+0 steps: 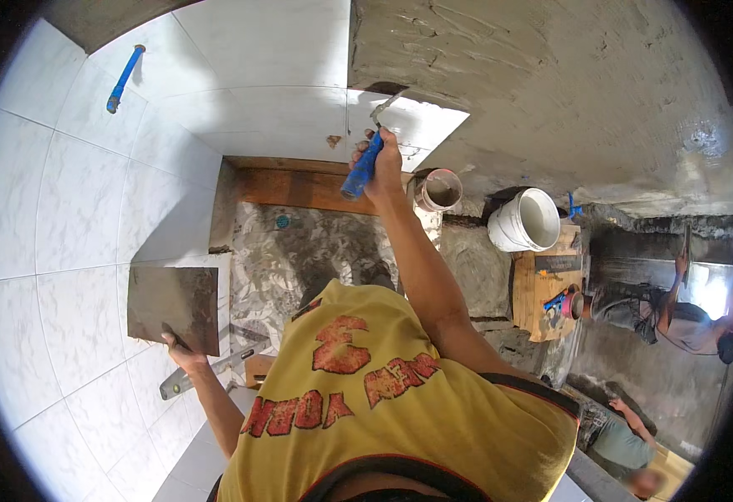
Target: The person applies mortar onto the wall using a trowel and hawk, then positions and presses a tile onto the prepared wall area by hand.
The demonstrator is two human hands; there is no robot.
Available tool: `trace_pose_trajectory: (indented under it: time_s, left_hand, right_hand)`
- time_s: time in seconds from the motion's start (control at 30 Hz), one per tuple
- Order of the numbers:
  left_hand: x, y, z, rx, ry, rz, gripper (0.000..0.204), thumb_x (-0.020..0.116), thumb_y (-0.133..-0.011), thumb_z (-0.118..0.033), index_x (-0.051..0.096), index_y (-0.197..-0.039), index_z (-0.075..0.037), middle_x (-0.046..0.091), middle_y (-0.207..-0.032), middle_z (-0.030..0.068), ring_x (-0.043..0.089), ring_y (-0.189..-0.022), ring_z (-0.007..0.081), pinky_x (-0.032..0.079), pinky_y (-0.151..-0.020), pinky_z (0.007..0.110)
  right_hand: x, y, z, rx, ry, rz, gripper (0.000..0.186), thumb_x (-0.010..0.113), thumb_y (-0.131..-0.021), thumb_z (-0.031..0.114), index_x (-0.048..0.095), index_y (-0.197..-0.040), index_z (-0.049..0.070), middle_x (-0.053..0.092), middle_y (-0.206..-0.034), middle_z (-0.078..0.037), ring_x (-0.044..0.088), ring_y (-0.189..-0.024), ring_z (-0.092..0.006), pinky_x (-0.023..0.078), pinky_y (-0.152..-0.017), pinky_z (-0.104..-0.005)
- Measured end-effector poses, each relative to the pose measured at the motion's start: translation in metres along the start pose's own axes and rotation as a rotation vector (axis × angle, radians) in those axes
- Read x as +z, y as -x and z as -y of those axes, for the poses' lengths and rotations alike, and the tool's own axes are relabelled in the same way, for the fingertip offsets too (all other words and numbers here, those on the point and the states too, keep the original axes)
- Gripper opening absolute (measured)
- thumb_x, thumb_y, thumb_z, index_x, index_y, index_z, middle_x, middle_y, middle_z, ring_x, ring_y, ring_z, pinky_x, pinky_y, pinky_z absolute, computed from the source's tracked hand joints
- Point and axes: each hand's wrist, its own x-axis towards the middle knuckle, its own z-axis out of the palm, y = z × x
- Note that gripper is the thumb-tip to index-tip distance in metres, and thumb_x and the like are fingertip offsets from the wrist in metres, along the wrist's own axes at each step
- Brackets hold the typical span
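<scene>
- The right hand's [387, 173] fingers were clamped on the trowel's [364, 165] blue handle; its blade was near the tile's [435, 118] upper edge.
- The left hand's [184, 355] fingers gripped the board [172, 305] by its near edge.
- Open room lay between board and trowel.
- Right of the forearm, a pot [441, 190] and bucket [510, 227] stood close by.

Right hand [378, 164] curled (left hand [184, 355] lower)
</scene>
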Motion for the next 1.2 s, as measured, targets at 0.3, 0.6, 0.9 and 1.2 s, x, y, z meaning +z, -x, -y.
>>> trace_pose_trajectory:
  time_s: [0.3,0.6,0.9,1.2]
  left_hand:
    - [0.023,0.005,-0.008,0.01,-0.028,-0.056,0.061,0.048,-0.104,-0.045,0.043,-0.146,-0.002,0.053,-0.143,0.0174,0.051,-0.13,0.0394,0.041,-0.111,0.059]
    - [0.019,0.002,-0.008,0.002,-0.026,-0.015,0.058,0.046,-0.105,-0.044,0.041,-0.148,-0.006,0.048,-0.148,0.0169,0.047,-0.134,0.0404,0.041,-0.11,0.061]
    - [0.029,0.006,-0.009,-0.035,0.005,0.033,0.059,0.045,-0.106,-0.044,0.041,-0.148,-0.004,0.047,-0.148,0.0165,0.048,-0.131,0.0392,0.041,-0.11,0.058]
    - [0.087,0.022,0.007,-0.028,-0.047,0.05,0.058,0.046,-0.105,-0.045,0.044,-0.147,-0.005,0.049,-0.147,0.015,0.048,-0.132,0.0383,0.041,-0.109,0.058]
  right_hand:
    - [0.038,-0.015,-0.032,0.018,-0.015,0.024,0.032,0.051,-0.098,0.041,0.053,-0.104,0.01,0.057,-0.076,-0.006,0.057,-0.062,-0.0209,0.046,-0.058,-0.038]
    - [0.055,-0.01,-0.044,0.039,0.013,-0.02,0.031,0.052,-0.097,0.039,0.054,-0.101,0.008,0.057,-0.074,-0.007,0.057,-0.061,-0.0219,0.048,-0.058,-0.0383]
    - [0.056,-0.003,-0.043,0.076,-0.007,0.024,0.032,0.053,-0.096,0.039,0.054,-0.102,0.007,0.054,-0.072,-0.005,0.055,-0.06,-0.0203,0.048,-0.056,-0.0373]
    - [-0.034,-0.025,0.008,0.521,-0.584,0.749,0.046,0.05,-0.101,0.039,0.057,-0.12,-0.002,0.057,-0.076,-0.003,0.058,-0.061,-0.0158,0.052,-0.058,-0.033]
